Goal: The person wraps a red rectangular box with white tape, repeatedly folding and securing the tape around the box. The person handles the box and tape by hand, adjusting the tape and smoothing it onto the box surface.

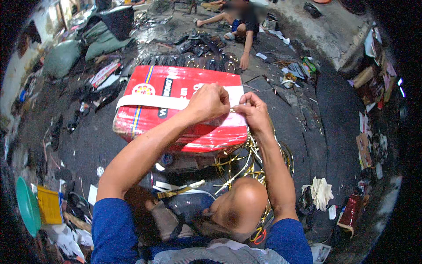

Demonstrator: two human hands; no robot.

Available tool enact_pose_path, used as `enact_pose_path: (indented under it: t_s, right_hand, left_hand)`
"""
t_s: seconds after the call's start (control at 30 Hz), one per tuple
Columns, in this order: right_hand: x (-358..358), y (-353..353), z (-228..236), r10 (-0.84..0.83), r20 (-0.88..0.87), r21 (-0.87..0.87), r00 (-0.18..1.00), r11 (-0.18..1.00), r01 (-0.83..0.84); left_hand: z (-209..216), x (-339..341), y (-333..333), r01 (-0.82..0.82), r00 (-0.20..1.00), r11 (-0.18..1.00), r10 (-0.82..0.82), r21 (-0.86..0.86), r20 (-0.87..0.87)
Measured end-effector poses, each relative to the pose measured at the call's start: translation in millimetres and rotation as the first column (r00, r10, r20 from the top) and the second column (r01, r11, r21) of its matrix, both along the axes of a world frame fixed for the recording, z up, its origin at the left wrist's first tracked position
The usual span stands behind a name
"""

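A red box-like package (204,140) with a glossy wrapping lies in front of me, above my bent knee. Across its top runs a white strap (154,101), which passes under my left forearm. My left hand (208,103) is closed in a pinch over the right part of the package; what its fingers hold is hidden. Close beside it, my right hand (255,113) pinches a small gold strip at the package's right end. Loose gold strips (252,165) hang in a tangle below the right hand.
Another person (249,26) sits on the floor at the far side, behind rows of dark pieces (193,61). Orange-handled scissors (259,236) lie by my right thigh. A white glove (321,193) is at right, a green basin (27,207) at left. Stuffed sacks (62,58) stand far left.
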State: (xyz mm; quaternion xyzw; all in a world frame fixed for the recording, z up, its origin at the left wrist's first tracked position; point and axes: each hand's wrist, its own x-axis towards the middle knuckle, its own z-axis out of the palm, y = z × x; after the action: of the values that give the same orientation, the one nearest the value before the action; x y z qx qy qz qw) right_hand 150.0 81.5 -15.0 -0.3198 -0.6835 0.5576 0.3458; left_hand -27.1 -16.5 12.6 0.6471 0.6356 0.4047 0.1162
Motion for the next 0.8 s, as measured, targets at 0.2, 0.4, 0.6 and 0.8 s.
enact_pose_path:
  t_s: [0.2,0.4,0.6,0.8]
  right_hand:
    - [11,-9,-16,-0.091,-0.098,0.052,0.991,0.994,0.097]
    - [16,-6,-13,-0.074,-0.01,0.397,0.997,0.915,0.072]
    - [18,-29,-21,-0.097,-0.494,-0.496,0.864,0.847,-0.188]
    - [21,-24,-36,-0.121,-0.572,-0.616,0.811,0.716,-0.328]
  left_hand:
    - [-1,-10,5,0.184,0.983,0.978,-0.185,0.093,0.001]
    - [-14,12,14,0.162,0.969,0.97,-0.191,0.181,0.158]
    - [-14,27,6,0.144,0.953,0.983,-0.169,0.117,0.253]
    - [-12,34,14,0.161,0.94,0.981,-0.186,0.107,0.285]
